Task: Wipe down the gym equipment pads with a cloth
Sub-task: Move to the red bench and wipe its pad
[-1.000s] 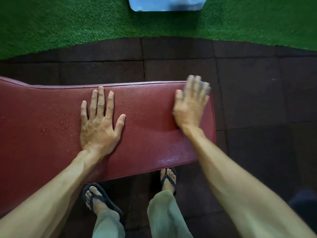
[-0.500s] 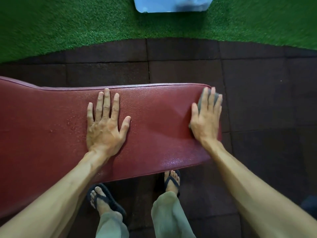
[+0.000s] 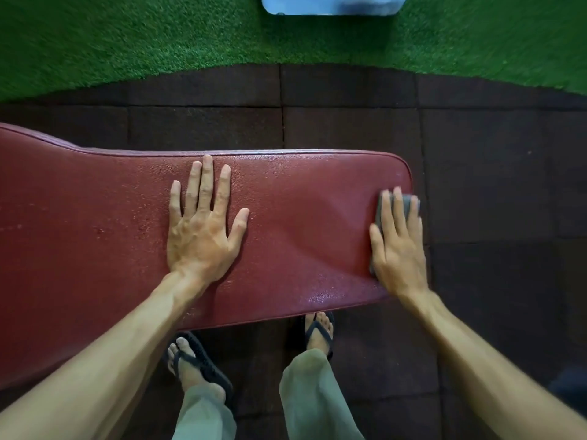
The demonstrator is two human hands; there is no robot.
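A dark red padded bench pad runs across the view from the left edge to a rounded right end. My left hand lies flat on the middle of it, fingers spread, holding nothing. My right hand presses a grey cloth onto the pad's right end; the cloth shows only between and past the fingers, the rest is hidden under the palm. Small wet droplets glisten on the pad near its front edge and left of my left hand.
Dark rubber floor tiles surround the bench. Green artificial turf lies beyond them, with a light blue container at the top edge. My feet in dark sandals stand under the pad's front edge.
My right hand has slid the cloth rightward and toward me, from the pad's far edge to its right end. My left hand has stayed flat in the same place.
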